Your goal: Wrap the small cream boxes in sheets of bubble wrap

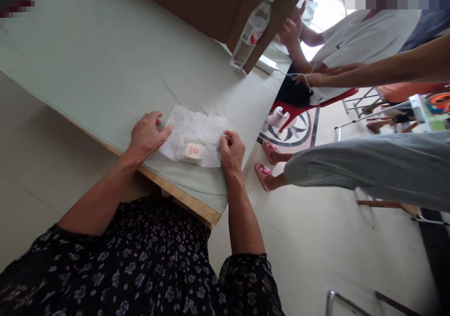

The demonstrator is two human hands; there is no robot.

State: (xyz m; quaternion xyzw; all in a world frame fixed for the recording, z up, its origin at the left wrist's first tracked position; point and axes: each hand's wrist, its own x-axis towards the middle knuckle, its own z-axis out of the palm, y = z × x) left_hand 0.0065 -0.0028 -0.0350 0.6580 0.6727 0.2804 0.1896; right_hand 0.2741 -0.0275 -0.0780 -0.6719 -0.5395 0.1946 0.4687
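Observation:
A sheet of bubble wrap [197, 124] lies spread on the cloth-covered table in front of me. On its near part rests a small cream-coloured block or box [193, 151] with a reddish print on top. My left hand [149, 134] is at the wrap's left edge, fingers curved and apart, with nothing visible between them. At the opposite edge, my right hand [232, 151] pinches the wrap between thumb and fingers. Neither hand touches the block.
A clear plastic bottle [255, 27] stands beside a large brown cardboard box [197, 6] at the back. A white power strip [267, 64] lies near the table's right edge. One person sits beyond it; another stands at the right, an arm [379, 72] reaching across.

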